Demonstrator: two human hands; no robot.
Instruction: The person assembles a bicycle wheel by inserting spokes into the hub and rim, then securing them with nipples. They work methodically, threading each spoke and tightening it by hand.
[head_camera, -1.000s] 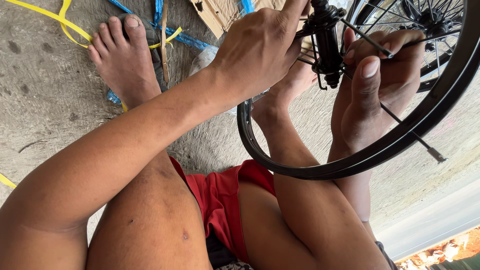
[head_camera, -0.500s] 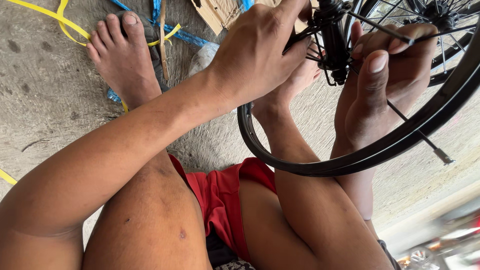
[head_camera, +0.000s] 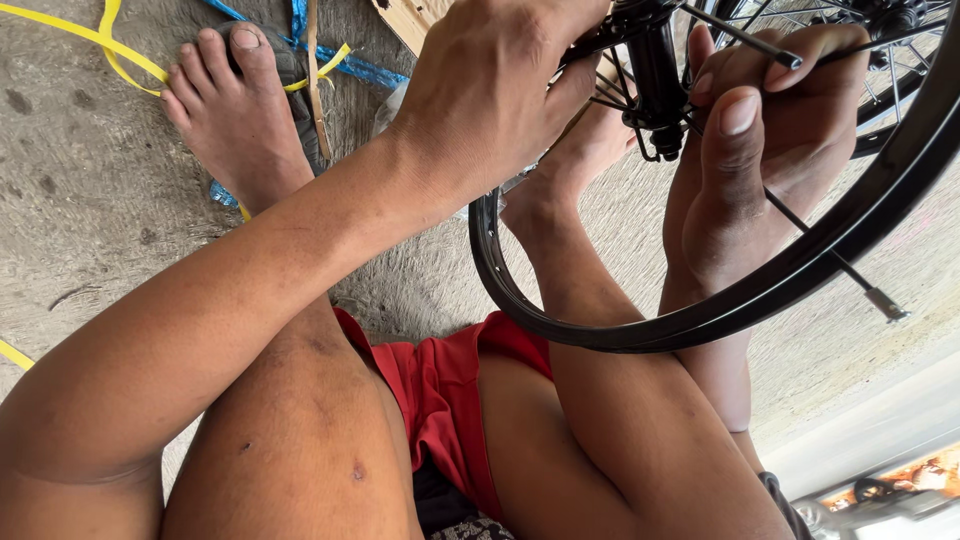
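Observation:
A black bicycle wheel rim (head_camera: 800, 285) stands between my knees, its hub (head_camera: 655, 75) near the top of the view. My left hand (head_camera: 490, 95) is closed around the hub and the spokes beside it. Behind the rim, my right hand (head_camera: 760, 160) pinches a thin metal spoke (head_camera: 840, 265) whose nipple end pokes out past the rim at lower right. Several other spokes fan out from the hub at top right.
I sit on rough concrete (head_camera: 70, 200) with bare legs and red shorts (head_camera: 440, 390). My left foot (head_camera: 235, 110) rests by yellow strapping (head_camera: 115, 55), blue strapping (head_camera: 345, 65) and a thin wooden stick (head_camera: 315, 85). A plywood piece (head_camera: 415, 18) lies at the top.
The view has shifted slightly. My right fingers have moved along the spoke, with the thumb now raised in front of the rim. The left hand keeps its hold on the hub.

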